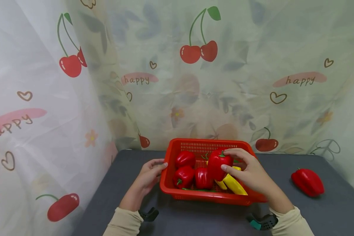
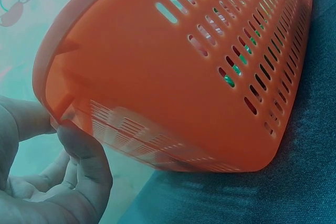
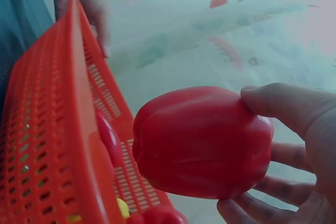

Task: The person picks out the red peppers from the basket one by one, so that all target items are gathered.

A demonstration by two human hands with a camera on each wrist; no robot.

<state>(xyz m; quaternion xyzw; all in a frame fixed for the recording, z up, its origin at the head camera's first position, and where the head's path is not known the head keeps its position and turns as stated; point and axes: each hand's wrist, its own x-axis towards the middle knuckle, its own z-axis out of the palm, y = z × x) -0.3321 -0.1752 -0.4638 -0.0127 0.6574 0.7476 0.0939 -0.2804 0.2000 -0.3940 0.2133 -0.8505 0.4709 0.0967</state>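
Note:
A red plastic basket (image 1: 209, 195) with slotted walls stands on the dark table. My left hand (image 1: 148, 175) pinches the basket's left rim between thumb and fingers, as the left wrist view shows at the rim (image 2: 44, 85). Over the right half of the basket, my right hand (image 1: 247, 168) holds a red bell pepper (image 1: 219, 165) by its stem end, thumb on one side and fingers on the other. In the right wrist view this pepper (image 3: 202, 142) is beside the basket wall (image 3: 63, 103). Inside lie several more red bell peppers (image 1: 185, 159) and yellow pieces (image 1: 235, 185), partly covered by the held pepper and hand.
Another red bell pepper (image 1: 307, 182) lies on the table (image 1: 194, 219) to the right of the basket. A patterned curtain (image 1: 165, 108) hangs close behind the table and along its left side. Thin green items (image 1: 205, 156) show inside the basket.

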